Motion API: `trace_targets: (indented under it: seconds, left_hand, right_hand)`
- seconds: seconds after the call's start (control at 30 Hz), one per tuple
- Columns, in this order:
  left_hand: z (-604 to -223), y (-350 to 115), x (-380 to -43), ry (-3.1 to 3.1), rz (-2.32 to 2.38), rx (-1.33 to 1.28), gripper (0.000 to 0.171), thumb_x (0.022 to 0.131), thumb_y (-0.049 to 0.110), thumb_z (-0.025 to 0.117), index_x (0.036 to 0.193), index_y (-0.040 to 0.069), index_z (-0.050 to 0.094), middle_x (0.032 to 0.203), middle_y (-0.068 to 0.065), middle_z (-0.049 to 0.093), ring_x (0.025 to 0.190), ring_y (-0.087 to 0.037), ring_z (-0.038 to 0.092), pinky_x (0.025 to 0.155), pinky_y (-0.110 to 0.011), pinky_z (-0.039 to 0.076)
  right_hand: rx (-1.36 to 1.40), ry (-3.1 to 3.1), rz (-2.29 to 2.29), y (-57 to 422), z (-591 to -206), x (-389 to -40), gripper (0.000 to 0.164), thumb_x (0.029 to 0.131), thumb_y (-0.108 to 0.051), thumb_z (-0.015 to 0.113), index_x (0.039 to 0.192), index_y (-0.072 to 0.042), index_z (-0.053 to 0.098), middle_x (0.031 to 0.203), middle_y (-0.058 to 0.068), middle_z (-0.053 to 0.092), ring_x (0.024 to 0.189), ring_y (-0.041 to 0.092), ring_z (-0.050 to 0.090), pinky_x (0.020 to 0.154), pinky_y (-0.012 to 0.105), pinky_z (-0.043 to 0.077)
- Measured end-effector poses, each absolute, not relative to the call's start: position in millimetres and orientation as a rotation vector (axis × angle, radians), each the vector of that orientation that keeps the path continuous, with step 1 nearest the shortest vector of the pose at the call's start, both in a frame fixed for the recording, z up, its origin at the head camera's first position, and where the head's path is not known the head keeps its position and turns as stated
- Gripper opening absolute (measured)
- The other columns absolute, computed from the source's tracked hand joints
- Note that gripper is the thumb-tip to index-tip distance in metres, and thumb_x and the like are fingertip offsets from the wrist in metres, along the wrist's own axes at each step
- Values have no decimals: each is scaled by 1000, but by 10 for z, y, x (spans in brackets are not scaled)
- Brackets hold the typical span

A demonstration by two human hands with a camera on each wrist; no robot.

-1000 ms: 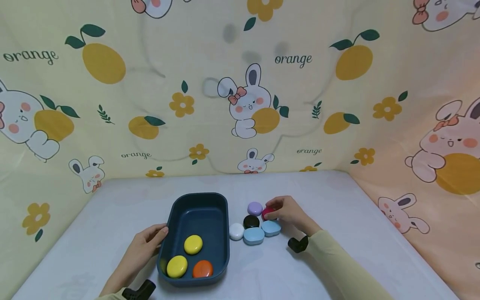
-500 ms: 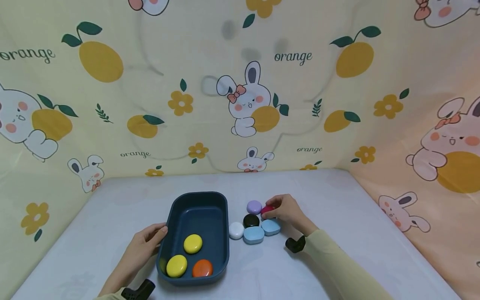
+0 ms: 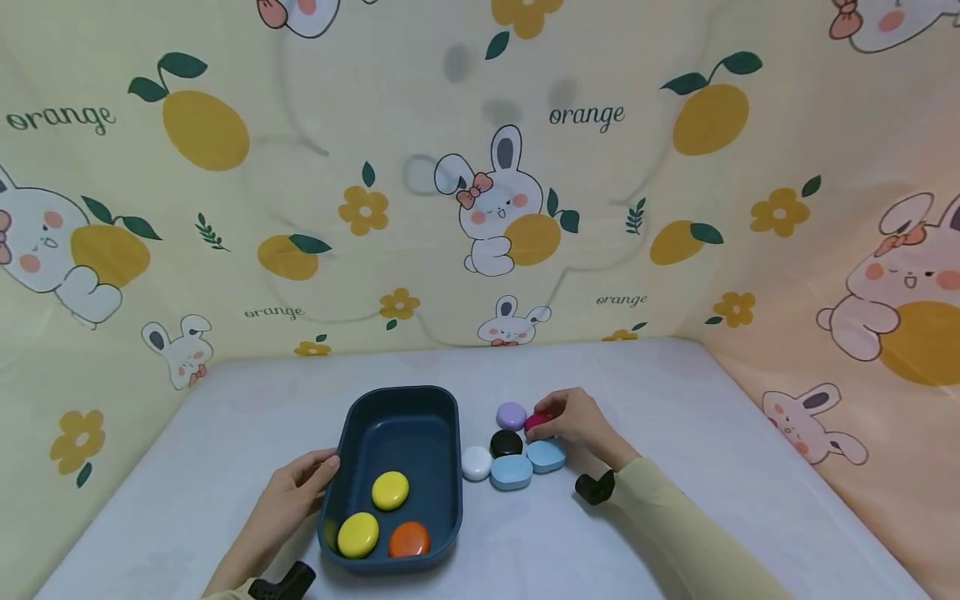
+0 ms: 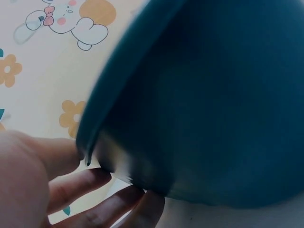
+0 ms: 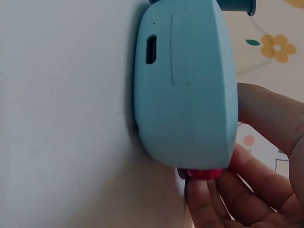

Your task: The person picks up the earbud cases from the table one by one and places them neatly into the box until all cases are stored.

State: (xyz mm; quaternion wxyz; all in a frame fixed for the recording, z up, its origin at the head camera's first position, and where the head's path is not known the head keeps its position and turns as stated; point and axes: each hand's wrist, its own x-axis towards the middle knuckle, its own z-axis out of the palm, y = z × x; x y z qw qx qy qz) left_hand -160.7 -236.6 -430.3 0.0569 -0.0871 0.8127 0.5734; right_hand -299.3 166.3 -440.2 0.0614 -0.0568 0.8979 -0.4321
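In the head view my right hand (image 3: 576,421) pinches a round red case (image 3: 537,423), low at the table's surface. Only a sliver of that red case (image 5: 205,174) shows in the right wrist view, behind a light blue earphone case (image 5: 190,90) with a port slot in its side. My left hand (image 3: 288,500) holds the left edge of a dark blue box (image 3: 459,467), thumb at the rim. In the left wrist view the fingers (image 4: 114,204) lie against the box's outer wall.
Around the red case lie a purple disc (image 3: 512,416), a black one (image 3: 506,443), a white one (image 3: 476,463) and two light blue cases (image 3: 512,472). Two yellow rounds (image 3: 390,490) and an orange one (image 3: 409,540) lie in the box. A printed cloth (image 3: 420,250) stands behind.
The scene shifts slightly with the head. Both hands stay at the same things, the right on the red case and the left on the box edge.
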Motion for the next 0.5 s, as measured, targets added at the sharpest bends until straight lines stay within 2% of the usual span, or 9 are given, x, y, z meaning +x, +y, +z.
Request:
trace_targets:
  seconds: [0.5]
  left_hand:
    - [-4338, -2365, -1612, 2484, 1760, -253, 58, 100, 43, 55, 138, -2, 52, 136, -23, 53, 121, -38, 54, 89, -46, 55]
  right_hand:
    - [-119, 2707, -1272, 1658, -4339, -2999, 32, 73, -19, 90, 98, -8, 73, 90, 4, 65, 91, 25, 56, 73, 30, 56]
